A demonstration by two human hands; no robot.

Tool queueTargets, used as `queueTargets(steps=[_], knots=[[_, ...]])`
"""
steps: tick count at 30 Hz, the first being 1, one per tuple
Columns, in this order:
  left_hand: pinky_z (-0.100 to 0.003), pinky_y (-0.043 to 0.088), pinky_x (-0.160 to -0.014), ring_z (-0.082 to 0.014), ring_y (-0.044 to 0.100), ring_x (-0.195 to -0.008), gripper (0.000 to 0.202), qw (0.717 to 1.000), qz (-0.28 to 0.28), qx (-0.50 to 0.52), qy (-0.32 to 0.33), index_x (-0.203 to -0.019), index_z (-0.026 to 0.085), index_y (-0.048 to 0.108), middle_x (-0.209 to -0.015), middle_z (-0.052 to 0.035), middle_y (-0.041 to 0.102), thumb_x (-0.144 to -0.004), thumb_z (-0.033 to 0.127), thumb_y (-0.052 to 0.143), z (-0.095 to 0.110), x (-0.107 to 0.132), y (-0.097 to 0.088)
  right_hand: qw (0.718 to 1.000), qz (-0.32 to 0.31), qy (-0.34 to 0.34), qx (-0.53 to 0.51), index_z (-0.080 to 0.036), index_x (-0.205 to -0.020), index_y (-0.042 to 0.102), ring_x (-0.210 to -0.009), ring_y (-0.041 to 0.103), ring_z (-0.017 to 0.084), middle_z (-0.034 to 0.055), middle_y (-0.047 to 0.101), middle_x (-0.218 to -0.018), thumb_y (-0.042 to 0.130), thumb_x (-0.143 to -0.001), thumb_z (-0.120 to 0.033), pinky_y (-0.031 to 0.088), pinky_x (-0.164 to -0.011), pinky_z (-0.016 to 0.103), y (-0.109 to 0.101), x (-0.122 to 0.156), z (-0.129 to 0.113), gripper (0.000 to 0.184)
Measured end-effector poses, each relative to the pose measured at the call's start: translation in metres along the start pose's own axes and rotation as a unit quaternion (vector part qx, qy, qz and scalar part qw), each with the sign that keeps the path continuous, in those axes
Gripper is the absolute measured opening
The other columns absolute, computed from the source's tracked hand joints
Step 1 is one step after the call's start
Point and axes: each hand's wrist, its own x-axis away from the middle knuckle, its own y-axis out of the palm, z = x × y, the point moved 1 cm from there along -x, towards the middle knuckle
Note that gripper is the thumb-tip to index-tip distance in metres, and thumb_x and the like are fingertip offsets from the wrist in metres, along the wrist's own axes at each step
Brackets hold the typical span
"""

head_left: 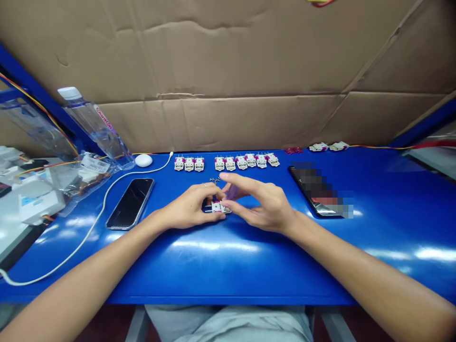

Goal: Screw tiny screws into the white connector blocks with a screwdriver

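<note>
Your forearms (pixel 342 259) span the lower corners; your left hand (pixel 188 206) pinches the part (pixel 216 207) at frame centre, your right hand (pixel 267 204) curls by its end — gripping or not, I cannot tell — and a loose pinch could jolt it into the screws (pixel 214 180) just above

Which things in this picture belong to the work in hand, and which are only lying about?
Probably the work: held white part, tiny loose pieces, row of similar parts.
Probably only lying about: bottle, left phone, white cable, round white case.
</note>
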Motion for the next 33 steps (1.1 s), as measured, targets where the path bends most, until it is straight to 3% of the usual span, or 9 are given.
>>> queueTargets(steps=[3, 7, 10, 12, 16, 21, 26, 30, 33], knots=[[-0.031, 0.049, -0.083, -0.0206, 0.066, -0.092, 0.022, 1.0, 0.007, -0.003, 0.012, -0.101, 0.019, 0.069, -0.101, -0.0032, 0.073, -0.097, 0.038, 0.078, 0.0001, 0.0004, -0.0001, 1.0, -0.023, 0.014, -0.006, -0.029, -0.173, 0.035, -0.097, 0.085, 0.016, 0.0075, 0.079, -0.139, 0.062, -0.108, -0.016, 0.072, -0.089, 0.027, 0.0004, -0.0003, 0.0003, 0.072], [-0.032, 0.05, -0.088, -0.0213, 0.068, -0.096, 0.022, 1.0, 0.008, -0.002, 0.022, -0.109, 0.019, 0.072, -0.105, -0.0031, 0.075, -0.098, 0.037, 0.079, -0.0014, 0.0008, 0.0004, 1.0, -0.001, 0.0, 0.009, -0.032, -0.169, 0.042, -0.093, 0.085, 0.016, 0.0029, 0.084, -0.126, 0.069, -0.106, -0.018, 0.072, -0.082, 0.024, 0.0002, 0.001, 0.0017, 0.07], [-0.033, 0.05, -0.09, -0.0223, 0.068, -0.1, 0.023, 1.0, 0.002, -0.005, 0.015, -0.107, 0.019, 0.071, -0.109, -0.0044, 0.075, -0.098, 0.038, 0.079, -0.0021, 0.0011, 0.0004, 0.999, -0.023, 0.023, -0.007, -0.028, -0.17, 0.04, -0.102, 0.085, 0.017, 0.009, 0.078, -0.14, 0.064, -0.108, -0.018, 0.072, -0.089, 0.028, 0.001, 0.0029, 0.0031, 0.067], [-0.033, 0.05, -0.089, -0.0226, 0.068, -0.099, 0.023, 1.0, -0.002, -0.006, 0.01, -0.105, 0.019, 0.071, -0.107, -0.0048, 0.075, -0.098, 0.039, 0.078, -0.0022, 0.0013, 0.0003, 0.999, -0.026, 0.035, -0.007, -0.027, -0.17, 0.039, -0.102, 0.085, 0.017, 0.0106, 0.076, -0.145, 0.062, -0.108, -0.016, 0.072, -0.09, 0.028, 0.0016, 0.0039, 0.0032, 0.066], [-0.03, 0.048, -0.08, -0.0199, 0.065, -0.089, 0.024, 1.0, 0.001, -0.003, 0.006, -0.106, 0.019, 0.07, -0.099, -0.0026, 0.073, -0.099, 0.041, 0.078, -0.0024, 0.0012, 0.0, 1.0, 0.013, 0.014, 0.011, -0.029, -0.165, 0.046, -0.089, 0.086, 0.016, 0.0065, 0.082, -0.133, 0.073, -0.105, -0.02, 0.072, -0.083, 0.025, 0.0014, 0.0038, 0.0021, 0.067], [-0.029, 0.045, -0.077, -0.0183, 0.062, -0.085, 0.022, 1.0, 0.001, -0.008, 0.021, -0.098, 0.019, 0.068, -0.095, -0.0012, 0.07, -0.099, 0.039, 0.076, -0.0032, 0.0003, -0.0001, 1.0, -0.026, 0.017, 0.005, -0.029, -0.172, 0.037, -0.108, 0.085, 0.018, 0.0073, 0.078, -0.143, 0.063, -0.109, -0.018, 0.07, -0.099, 0.03, 0.0007, 0.0022, 0.0022, 0.069], [-0.03, 0.046, -0.077, -0.0191, 0.063, -0.085, 0.023, 1.0, 0.009, -0.011, 0.024, -0.102, 0.019, 0.07, -0.093, -0.0014, 0.071, -0.1, 0.041, 0.076, -0.0045, 0.0006, 0.0003, 0.999, 0.01, -0.009, 0.032, -0.031, -0.169, 0.045, -0.091, 0.085, 0.015, 0.0022, 0.085, -0.121, 0.073, -0.104, -0.019, 0.071, -0.084, 0.023, -0.0005, 0.0023, 0.0014, 0.071], [-0.031, 0.048, -0.081, -0.0197, 0.065, -0.088, 0.022, 0.999, 0.012, -0.009, 0.03, -0.1, 0.019, 0.069, -0.096, -0.0022, 0.071, -0.099, 0.04, 0.076, -0.0037, 0.0006, 0.0006, 0.999, -0.004, -0.013, 0.032, -0.027, -0.171, 0.04, -0.097, 0.085, 0.017, 0.005, 0.085, -0.124, 0.064, -0.108, -0.017, 0.07, -0.09, 0.026, -0.0014, -0.0003, -0.0008, 0.069], [-0.03, 0.047, -0.081, -0.0191, 0.064, -0.087, 0.02, 1.0, 0.008, -0.003, 0.029, -0.1, 0.02, 0.069, -0.093, -0.001, 0.071, -0.099, 0.039, 0.077, -0.0034, 0.0005, 0.0009, 0.999, 0.01, -0.019, 0.05, -0.03, -0.167, 0.046, -0.087, 0.085, 0.015, 0.0006, 0.086, -0.109, 0.069, -0.107, -0.018, 0.07, -0.08, 0.022, -0.0025, -0.0015, -0.0023, 0.065]])
